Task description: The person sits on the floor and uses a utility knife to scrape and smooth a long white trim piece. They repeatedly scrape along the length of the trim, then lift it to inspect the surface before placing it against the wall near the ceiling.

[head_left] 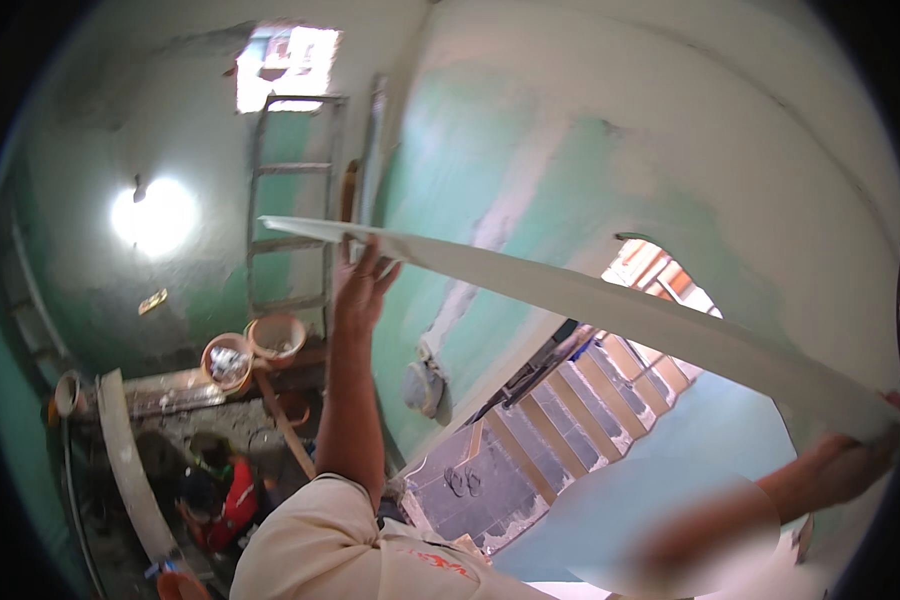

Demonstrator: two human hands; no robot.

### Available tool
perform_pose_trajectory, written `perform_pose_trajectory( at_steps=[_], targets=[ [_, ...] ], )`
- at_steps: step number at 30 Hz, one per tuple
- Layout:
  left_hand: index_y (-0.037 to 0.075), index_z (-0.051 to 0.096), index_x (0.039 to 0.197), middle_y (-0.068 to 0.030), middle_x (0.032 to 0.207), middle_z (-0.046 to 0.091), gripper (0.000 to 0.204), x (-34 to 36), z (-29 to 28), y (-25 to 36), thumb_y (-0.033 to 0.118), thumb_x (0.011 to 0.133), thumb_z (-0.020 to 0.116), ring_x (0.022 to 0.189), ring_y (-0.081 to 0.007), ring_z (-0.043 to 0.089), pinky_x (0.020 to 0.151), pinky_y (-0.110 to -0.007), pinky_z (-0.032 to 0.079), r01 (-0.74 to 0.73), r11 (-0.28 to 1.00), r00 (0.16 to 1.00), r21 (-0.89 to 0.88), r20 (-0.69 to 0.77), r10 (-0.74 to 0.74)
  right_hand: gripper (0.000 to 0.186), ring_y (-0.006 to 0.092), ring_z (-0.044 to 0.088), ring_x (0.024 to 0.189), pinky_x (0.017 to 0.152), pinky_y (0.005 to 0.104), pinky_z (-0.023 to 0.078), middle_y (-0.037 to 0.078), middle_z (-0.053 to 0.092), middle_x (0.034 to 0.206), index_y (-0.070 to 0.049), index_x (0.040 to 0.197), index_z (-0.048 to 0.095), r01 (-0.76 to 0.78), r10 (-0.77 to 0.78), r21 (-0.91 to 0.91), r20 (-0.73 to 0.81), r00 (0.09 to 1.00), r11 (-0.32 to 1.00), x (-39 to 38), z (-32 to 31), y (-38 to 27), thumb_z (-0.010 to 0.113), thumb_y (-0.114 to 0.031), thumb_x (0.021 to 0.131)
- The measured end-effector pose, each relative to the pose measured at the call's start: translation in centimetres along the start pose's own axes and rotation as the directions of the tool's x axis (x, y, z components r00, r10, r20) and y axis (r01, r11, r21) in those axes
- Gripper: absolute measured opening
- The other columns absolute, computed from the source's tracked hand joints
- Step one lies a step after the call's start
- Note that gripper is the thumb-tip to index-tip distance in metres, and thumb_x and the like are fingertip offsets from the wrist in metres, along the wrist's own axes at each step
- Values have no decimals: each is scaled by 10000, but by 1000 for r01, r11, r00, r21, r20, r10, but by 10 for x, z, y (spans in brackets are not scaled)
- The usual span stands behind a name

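A long, thin off-white panel (590, 300) slants across the view, from the upper left down to the right edge. My left hand (365, 280) is raised under its far left part, with the fingers against the panel's edge and underside. At the panel's near right end, my right hand (865, 450) grips it; shade and the picture's rim partly hide those fingers. The panel is held in the air between both hands, in front of a green and white wall (550, 190).
A ladder (292, 168) leans below a bright window opening. Orange buckets (227, 363) stand on planks low on the left, near a person in red (232, 510). A lit bulb (155, 215), a hanging cap (423, 388) and tiled stairs (560, 410) also show.
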State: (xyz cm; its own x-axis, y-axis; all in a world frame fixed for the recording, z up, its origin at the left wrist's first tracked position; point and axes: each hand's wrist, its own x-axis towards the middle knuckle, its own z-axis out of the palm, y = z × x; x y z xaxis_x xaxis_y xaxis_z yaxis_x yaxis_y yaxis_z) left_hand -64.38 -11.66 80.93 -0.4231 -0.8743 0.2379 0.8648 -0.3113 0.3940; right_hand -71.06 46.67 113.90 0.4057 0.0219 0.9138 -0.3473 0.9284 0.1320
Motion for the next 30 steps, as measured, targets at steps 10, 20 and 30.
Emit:
perform_pose_trajectory(
  at_steps=[10,20,30],
  targets=[
    [50,486,1587,-309,1591,431,505,123,-87,21,141,1108,618,1445,-477,466,1159,-530,423,-819,-128,432,559,747,505,751,179,645,1133,759,309,580,144,608,1336,64,1606,260,-521,539,620,181,823,587,4,24,-22,676,-275,1081],
    [54,438,1619,-328,1626,376,543,186,-32,24,257,1134,576,1475,-453,446,1185,-516,422,-757,379,652,532,579,489,1201,341,648,1206,834,512,648,251,566,1311,115,1652,-45,-563,635,817,370,678,124,24,19,-3,821,-322,944],
    [5,492,1564,-274,1577,477,548,234,104,90,289,1113,619,1424,-348,525,1180,-432,455,-837,-144,378,528,747,547,1071,403,613,1251,884,607,633,215,564,1356,-44,1681,55,-513,645,858,388,658,8,60,76,35,804,-200,932]
  ],
)
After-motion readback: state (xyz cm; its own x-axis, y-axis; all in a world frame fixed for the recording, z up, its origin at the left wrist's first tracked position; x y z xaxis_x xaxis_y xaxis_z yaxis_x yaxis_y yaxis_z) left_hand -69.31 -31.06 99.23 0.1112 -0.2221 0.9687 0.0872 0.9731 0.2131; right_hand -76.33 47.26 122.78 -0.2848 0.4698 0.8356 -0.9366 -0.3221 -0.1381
